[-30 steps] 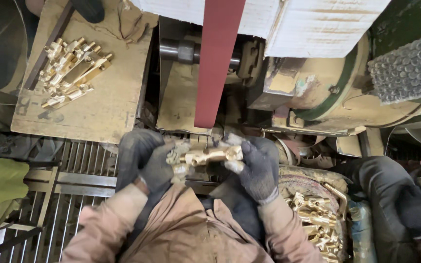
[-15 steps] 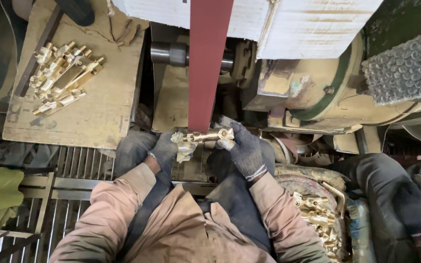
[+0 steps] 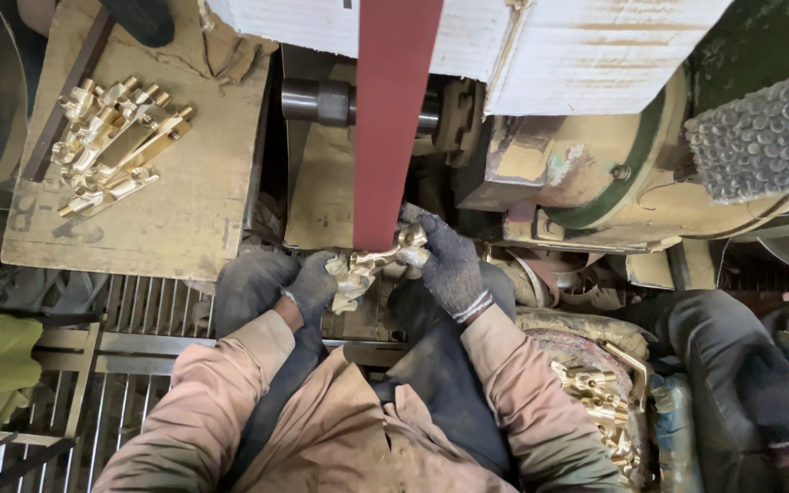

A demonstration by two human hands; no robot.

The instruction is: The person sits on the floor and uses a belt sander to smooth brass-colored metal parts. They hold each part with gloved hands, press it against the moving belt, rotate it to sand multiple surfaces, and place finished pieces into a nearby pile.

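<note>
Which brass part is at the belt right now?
The brass fitting held in both gloved hands against the red belt; the others lie piled on the board and lower right.

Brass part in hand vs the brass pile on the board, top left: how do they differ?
The held brass part is single, gripped at both ends by the left hand and right hand, up against the red belt. The brass pile is many pieces, lying loose and untouched on the wooden board. Both are shiny gold-coloured metal.

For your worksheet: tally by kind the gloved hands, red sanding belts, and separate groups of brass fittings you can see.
Gloved hands, left hand and right hand: 2
Red sanding belt: 1
Brass fitting groups, held fitting, board pile, bin pile: 3
Total: 6
</note>
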